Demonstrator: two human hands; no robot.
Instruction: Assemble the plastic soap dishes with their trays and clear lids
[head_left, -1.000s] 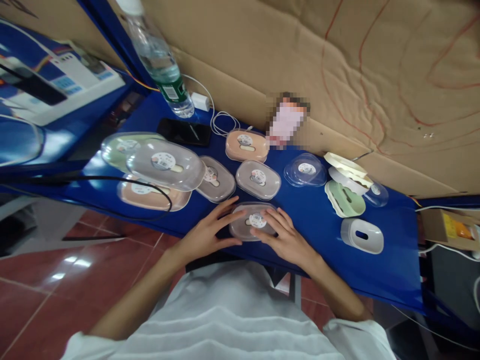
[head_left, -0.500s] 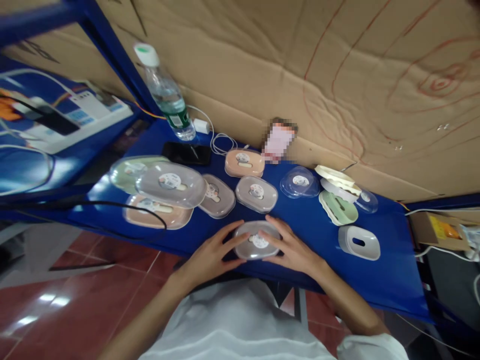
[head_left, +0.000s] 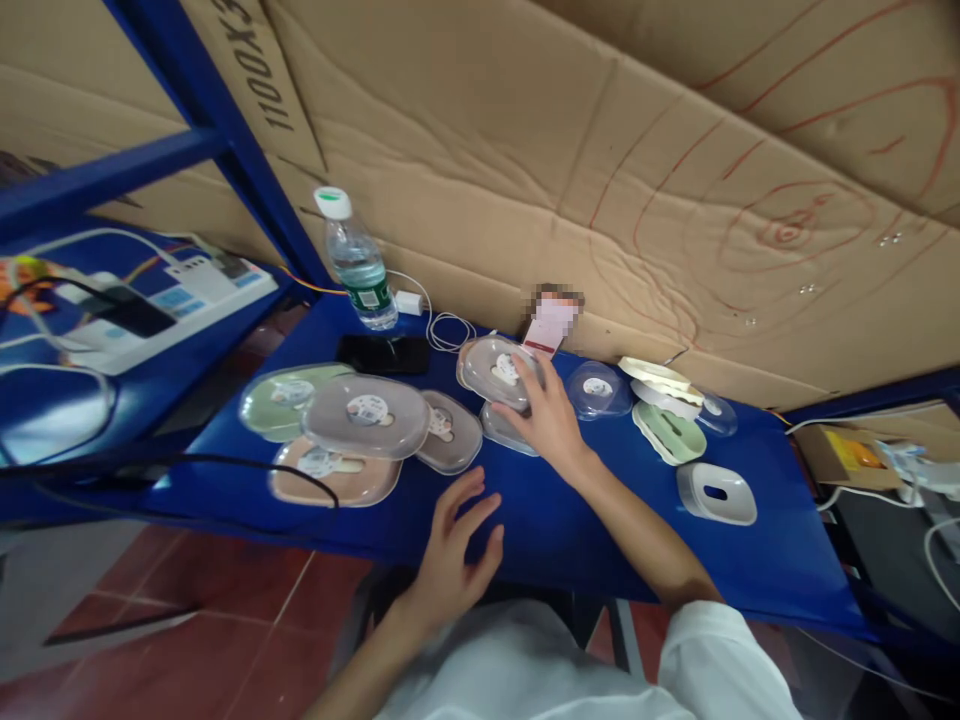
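Container, gray and clear-lidded, is gripped by the right hand at twelve o'clock over the counter; the left hand, fingers spread apart, hovers toward seven o'clock from the container.

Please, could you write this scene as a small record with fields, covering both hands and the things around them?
Right hand: holds a grey lidded box by its right end
Left hand: holds nothing, fingers apart, near the front of the blue table
Partly hidden by held box: peach box; second grey box
Further left: green lidded box
Back: capped bottle; white cable
Further right: slotted grey piece
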